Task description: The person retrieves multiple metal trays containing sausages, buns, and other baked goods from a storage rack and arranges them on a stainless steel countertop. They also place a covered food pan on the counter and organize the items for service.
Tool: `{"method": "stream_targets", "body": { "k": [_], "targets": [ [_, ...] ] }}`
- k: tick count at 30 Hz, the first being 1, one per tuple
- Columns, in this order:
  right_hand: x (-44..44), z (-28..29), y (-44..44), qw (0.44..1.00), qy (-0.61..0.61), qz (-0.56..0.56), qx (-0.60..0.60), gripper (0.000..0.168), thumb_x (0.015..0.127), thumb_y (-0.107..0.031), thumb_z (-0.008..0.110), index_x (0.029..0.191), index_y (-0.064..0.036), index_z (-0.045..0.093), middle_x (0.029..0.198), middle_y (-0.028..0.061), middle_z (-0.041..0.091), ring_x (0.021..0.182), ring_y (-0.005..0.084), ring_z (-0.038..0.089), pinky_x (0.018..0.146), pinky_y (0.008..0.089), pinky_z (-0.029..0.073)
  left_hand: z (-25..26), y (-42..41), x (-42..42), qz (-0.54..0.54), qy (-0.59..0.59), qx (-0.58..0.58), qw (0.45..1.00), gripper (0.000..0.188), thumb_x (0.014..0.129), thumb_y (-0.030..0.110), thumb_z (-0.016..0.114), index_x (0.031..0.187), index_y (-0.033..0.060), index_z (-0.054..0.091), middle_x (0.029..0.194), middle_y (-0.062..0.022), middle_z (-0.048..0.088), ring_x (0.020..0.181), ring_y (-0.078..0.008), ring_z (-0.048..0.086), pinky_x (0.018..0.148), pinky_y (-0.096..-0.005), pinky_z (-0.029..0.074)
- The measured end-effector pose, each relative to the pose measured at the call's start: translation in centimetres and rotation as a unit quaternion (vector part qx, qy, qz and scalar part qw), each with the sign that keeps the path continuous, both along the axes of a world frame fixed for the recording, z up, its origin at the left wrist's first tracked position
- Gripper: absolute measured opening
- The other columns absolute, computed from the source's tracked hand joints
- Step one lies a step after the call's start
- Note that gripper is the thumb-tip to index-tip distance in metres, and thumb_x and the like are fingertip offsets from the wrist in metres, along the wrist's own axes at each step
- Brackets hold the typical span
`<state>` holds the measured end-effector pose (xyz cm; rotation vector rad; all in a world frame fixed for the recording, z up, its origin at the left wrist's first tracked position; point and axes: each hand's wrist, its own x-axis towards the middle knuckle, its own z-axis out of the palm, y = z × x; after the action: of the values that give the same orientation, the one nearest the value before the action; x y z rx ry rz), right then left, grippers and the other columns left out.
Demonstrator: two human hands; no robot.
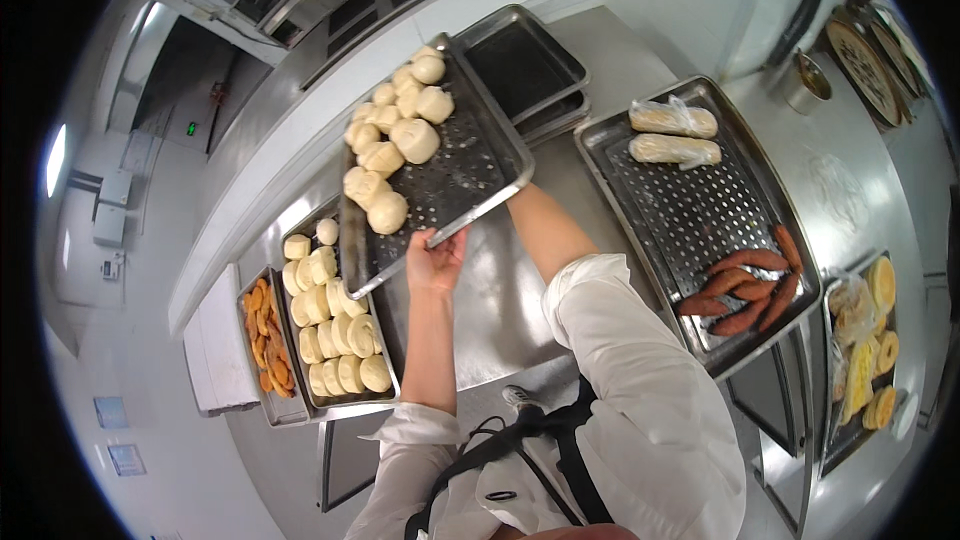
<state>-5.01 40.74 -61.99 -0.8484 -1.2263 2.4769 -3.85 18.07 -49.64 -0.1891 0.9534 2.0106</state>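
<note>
My left hand (436, 259) grips the near rim of a perforated metal tray (472, 172), which is tilted above the steel worktable. Pale steamed buns (415, 140) crowd the tray's left side, and its right part shows bare holes with small crumbs. My right forearm reaches beneath the tray's right side, so the right hand is hidden under it. Left of and below the raised tray, another tray holds rows of pale buns (362, 336), with one whole egg-like round piece (326, 231) near its far end.
A narrow tray of orange cooked pieces (279, 349) stands far left. Stacked dark trays (525, 64) lie behind. On the right, a perforated tray (750, 187) bears two wrapped rolls (674, 120) and several sweet potatoes (750, 261). Farther right are a tray of flatbreads (881, 285) and a metal pot (806, 94).
</note>
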Motion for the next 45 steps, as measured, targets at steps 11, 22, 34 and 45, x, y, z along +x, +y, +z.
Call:
{"method": "stream_targets", "body": {
  "k": [11,22,34,45],
  "targets": [
    [12.6,-7.5,-15.0,0.997,-0.057,0.043,0.002,0.020,0.086,-0.024,0.049,0.088,-0.004,0.052,0.071,0.0078,0.059,0.059,0.0176,0.058,0.054,0.0324,0.051,-11.2,-2.9,-2.0,0.004,-0.035,-0.022,0.999,0.022,0.074,0.011,0.054,0.092,-0.0024,0.054,0.094,-0.0141,0.060,0.085,-0.0265,0.059,0.081,-0.0404,0.051],
    [31.3,-7.1,-30.3,0.980,-0.109,-0.159,-0.054,0.012,0.085,-0.018,0.054,0.091,-0.008,0.055,0.071,0.0061,0.059,0.057,0.0141,0.058,0.054,0.0282,0.052,-6.0,-7.8,2.8,-0.138,0.049,-0.036,0.989,0.044,0.086,0.035,0.052,0.117,0.0047,0.045,0.110,-0.0179,0.056,0.101,-0.0292,0.056,0.086,-0.0419,0.046],
    [39.0,-13.2,-54.3,0.900,-0.244,-0.325,-0.159,0.014,0.084,-0.012,0.049,0.098,-0.010,0.050,0.073,0.0047,0.056,0.060,0.0161,0.058,0.053,0.0307,0.051,-23.1,-33.7,12.7,-0.518,0.121,-0.252,0.808,0.022,0.082,0.007,0.055,0.104,0.0050,0.053,0.078,-0.0081,0.060,0.061,-0.0151,0.057,0.061,-0.0298,0.051],
    [34.2,-25.9,-54.3,0.947,-0.209,-0.210,-0.123,0.025,0.079,-0.008,0.051,0.104,-0.008,0.050,0.081,0.0038,0.055,0.063,0.0137,0.056,0.056,0.0274,0.049,-38.5,-36.2,12.4,-0.333,0.162,-0.405,0.836,0.034,0.076,0.006,0.058,0.109,0.0069,0.049,0.094,-0.0072,0.056,0.078,-0.0175,0.057,0.063,-0.0341,0.051]
  ]
}}
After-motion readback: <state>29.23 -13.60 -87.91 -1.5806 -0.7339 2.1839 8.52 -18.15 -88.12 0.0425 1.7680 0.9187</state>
